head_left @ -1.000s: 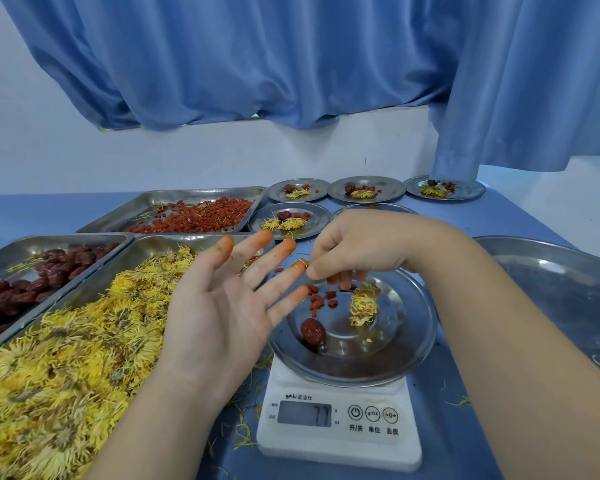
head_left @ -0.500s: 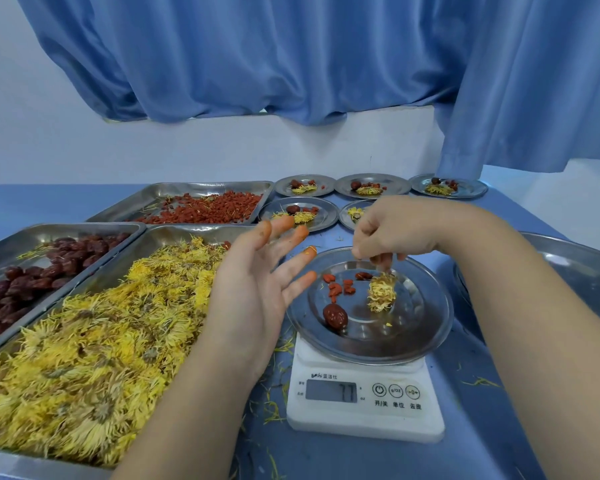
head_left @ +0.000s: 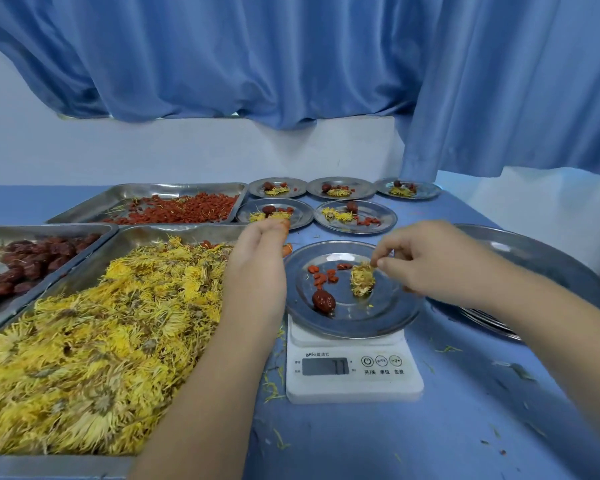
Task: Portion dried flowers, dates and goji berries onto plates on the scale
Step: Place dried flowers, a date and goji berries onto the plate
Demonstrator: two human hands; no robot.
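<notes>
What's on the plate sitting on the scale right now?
On the plate: one date, a few goji berries and a dried flower. The right hand pinches at the flower's top edge, hiding the plate's right rim.

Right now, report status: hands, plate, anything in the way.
Left hand beside the plate, grip unclear. Right hand pinching at the dried flower. Date and goji berries on. Nothing blocking.
</notes>
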